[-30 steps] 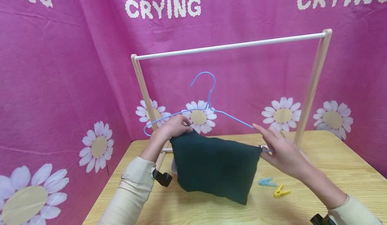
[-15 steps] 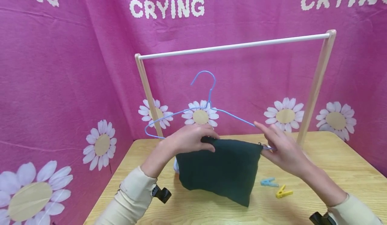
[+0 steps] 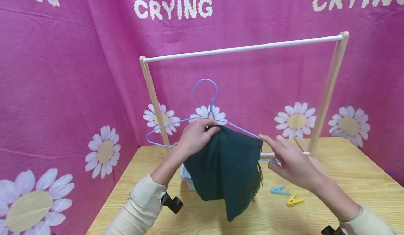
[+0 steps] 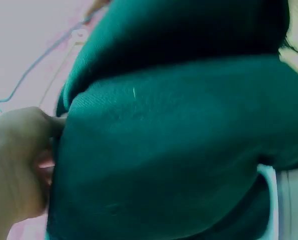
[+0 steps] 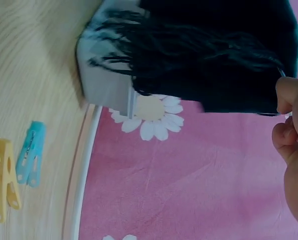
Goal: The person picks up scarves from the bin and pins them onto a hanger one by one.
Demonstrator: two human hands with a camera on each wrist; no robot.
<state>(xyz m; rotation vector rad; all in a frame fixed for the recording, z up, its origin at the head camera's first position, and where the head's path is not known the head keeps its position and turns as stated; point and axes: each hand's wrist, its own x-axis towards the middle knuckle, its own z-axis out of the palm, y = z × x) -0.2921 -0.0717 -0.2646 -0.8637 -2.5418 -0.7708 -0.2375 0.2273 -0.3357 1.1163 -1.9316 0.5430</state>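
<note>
A dark green fringed scarf drapes over the lower wire of a blue wire hanger, whose hook points up. My left hand pinches the scarf's top edge just below the hanger's neck, bunching it into folds. At the hanger's right end, my right hand holds the wire, index finger along the sloping upper arm. Close up in the left wrist view, the green cloth fills most of the picture. Dark fringe hangs beside the right hand in the right wrist view.
Behind the hands stands a rack with wooden posts and a white top bar. A pale plastic container sits partly hidden behind the scarf. On the wooden table lie a blue clothespin and a yellow clothespin.
My left hand has moved right along the scarf and raised its edge. The flat cloth has gathered into folds, with fringe showing on the right. The hanger has shifted slightly left and down.
</note>
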